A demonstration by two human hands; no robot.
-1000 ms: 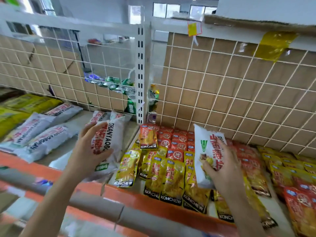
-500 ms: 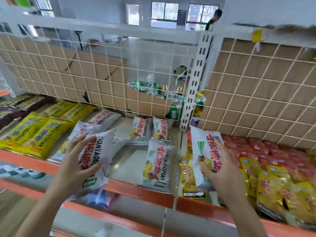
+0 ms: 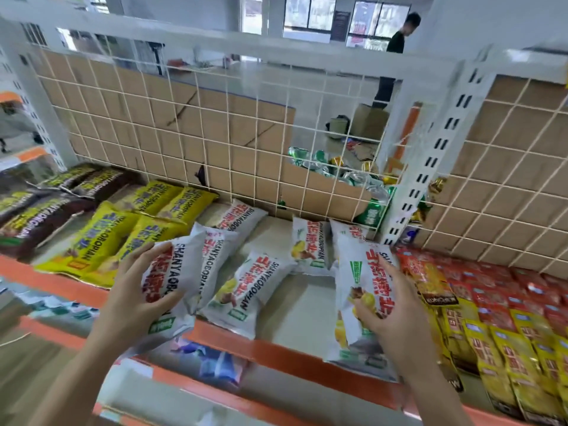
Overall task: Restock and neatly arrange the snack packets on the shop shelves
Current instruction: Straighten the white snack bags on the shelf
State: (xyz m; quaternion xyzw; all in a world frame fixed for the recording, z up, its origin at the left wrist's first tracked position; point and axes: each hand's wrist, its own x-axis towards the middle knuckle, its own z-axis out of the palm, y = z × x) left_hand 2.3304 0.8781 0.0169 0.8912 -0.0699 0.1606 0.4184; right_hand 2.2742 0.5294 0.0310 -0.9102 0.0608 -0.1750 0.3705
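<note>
My left hand (image 3: 135, 299) grips a white SHANYAOBOPIAN snack packet (image 3: 175, 272) over the shelf's orange front edge (image 3: 276, 348). My right hand (image 3: 396, 312) holds a second white packet (image 3: 359, 290) upright, just left of the red and yellow packets. Several more white packets lie loosely on the beige shelf board (image 3: 307, 305): one (image 3: 252, 290) near the front between my hands, two (image 3: 307, 244) standing at the back, and others (image 3: 242, 216) behind my left hand.
Yellow packets (image 3: 101, 241) and brown packets (image 3: 37, 219) lie in rows at the left. Red and yellow KONCHEW packets (image 3: 507, 318) fill the right section. A white wire grid (image 3: 233, 124) backs the shelf, with green cans (image 3: 353, 179) behind it. A person (image 3: 396, 56) stands far off.
The view has swung left along the shelf, from the KONCHEW section to the white-packet section. Both hands kept their packets and came with it; the yellow and brown packets came into view.
</note>
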